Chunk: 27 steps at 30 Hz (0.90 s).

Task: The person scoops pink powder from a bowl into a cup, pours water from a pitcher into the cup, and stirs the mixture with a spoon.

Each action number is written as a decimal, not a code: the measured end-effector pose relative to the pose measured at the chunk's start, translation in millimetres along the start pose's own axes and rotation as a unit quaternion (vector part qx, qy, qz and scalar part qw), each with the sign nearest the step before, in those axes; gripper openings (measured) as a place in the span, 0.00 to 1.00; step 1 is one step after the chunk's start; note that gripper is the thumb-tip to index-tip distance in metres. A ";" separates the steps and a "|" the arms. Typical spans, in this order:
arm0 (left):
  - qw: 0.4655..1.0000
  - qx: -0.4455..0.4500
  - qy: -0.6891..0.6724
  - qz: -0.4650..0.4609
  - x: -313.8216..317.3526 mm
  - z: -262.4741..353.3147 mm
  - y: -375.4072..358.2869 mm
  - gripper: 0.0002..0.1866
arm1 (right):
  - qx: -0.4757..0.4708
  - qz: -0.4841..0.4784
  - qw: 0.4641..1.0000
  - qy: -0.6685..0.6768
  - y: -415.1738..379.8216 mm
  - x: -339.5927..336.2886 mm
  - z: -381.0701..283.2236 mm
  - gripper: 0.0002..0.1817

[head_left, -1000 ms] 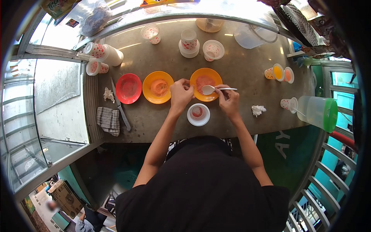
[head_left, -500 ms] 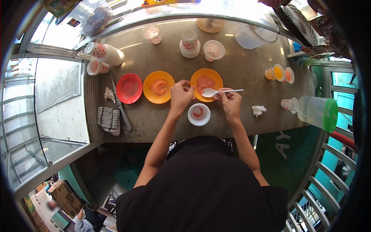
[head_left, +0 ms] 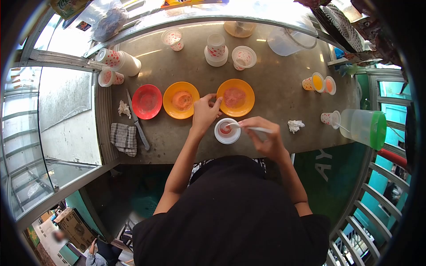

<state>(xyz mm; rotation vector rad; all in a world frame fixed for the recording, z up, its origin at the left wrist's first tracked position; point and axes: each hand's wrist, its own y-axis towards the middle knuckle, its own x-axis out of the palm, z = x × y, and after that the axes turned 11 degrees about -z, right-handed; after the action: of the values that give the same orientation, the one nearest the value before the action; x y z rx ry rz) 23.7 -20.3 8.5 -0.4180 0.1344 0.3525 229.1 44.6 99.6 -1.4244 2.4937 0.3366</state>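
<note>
My right hand (head_left: pixel 265 135) grips a white plastic spoon (head_left: pixel 257 129), its bowl end dipped into a white cup (head_left: pixel 227 138) near the table's front edge. Reddish contents show at the bottom of that cup. My left hand (head_left: pixel 207 111) pinches the left rim of an orange plate (head_left: pixel 249 106), which holds pinkish powder (head_left: pixel 234 95). Just left of that hand is a second orange plate (head_left: pixel 170 108) with an orange powder mound (head_left: pixel 182 101). A red plate (head_left: pixel 147 114) with a thin residue lies farther left.
A knife (head_left: pixel 141 131), a checked cloth (head_left: pixel 124 139) and crumpled tissue (head_left: pixel 124 109) lie left. Dotted cups (head_left: pixel 216 46) stand at the back. Filled cups (head_left: pixel 313 83), another tissue (head_left: pixel 295 126) and a green-lidded pitcher (head_left: pixel 361 128) are right. A person (head_left: pixel 104 252) is at lower left.
My right hand has swung the spoon from above the right orange plate down into the white cup. My left hand stays at the plate's rim.
</note>
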 end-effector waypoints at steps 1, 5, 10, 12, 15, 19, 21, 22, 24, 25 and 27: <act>1.000 -0.018 0.015 -0.010 -1.9 6.4 -3.3 0.20 | -0.031 -0.041 0.997 -0.057 0.9 3.8 -3.8 0.15; 0.999 -0.006 0.042 0.028 -4.7 5.8 -14.2 0.23 | -0.043 -0.054 0.994 -0.087 -3.1 20.3 14.1 0.15; 0.986 0.088 -0.123 0.071 -12.3 -18.6 -38.7 0.24 | -0.026 0.062 0.993 -0.099 -5.1 29.4 18.3 0.20; 0.975 0.136 -0.169 0.049 -17.7 -31.5 -52.4 0.26 | -0.001 0.117 0.989 -0.086 -10.4 29.2 16.5 0.23; 0.946 0.324 0.011 0.016 -10.8 -36.1 -72.2 0.43 | 0.025 0.232 0.972 -0.036 -24.7 23.7 22.5 0.27; 0.937 0.310 0.154 0.047 20.4 -39.0 -84.1 0.62 | 0.063 0.365 0.929 0.002 -56.7 10.5 53.6 0.24; 0.937 0.321 0.127 0.052 38.5 -51.1 -80.4 0.65 | 0.106 0.458 0.874 0.126 -77.3 -0.1 73.0 0.24; 0.948 0.288 0.111 0.070 46.0 -54.0 -80.0 0.62 | 0.103 0.487 0.855 0.145 -87.7 -6.8 83.8 0.22; 0.945 0.258 0.162 0.120 55.5 -56.2 -77.4 0.54 | 0.144 0.533 0.817 0.168 -111.4 -28.8 100.5 0.21; 0.945 0.260 0.162 0.116 58.9 -56.6 -75.9 0.54 | 0.186 0.570 0.778 0.190 -122.4 -40.1 106.5 0.20; 0.938 0.269 0.157 0.150 69.3 -49.6 -72.8 0.50 | 0.179 0.605 0.755 0.178 -138.3 -66.3 117.4 0.18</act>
<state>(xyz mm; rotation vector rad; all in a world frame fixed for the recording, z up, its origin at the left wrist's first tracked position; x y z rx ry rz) 111.8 -82.0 -23.1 0.0985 0.5983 0.5274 393.2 67.2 0.2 0.4866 3.1768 -0.2496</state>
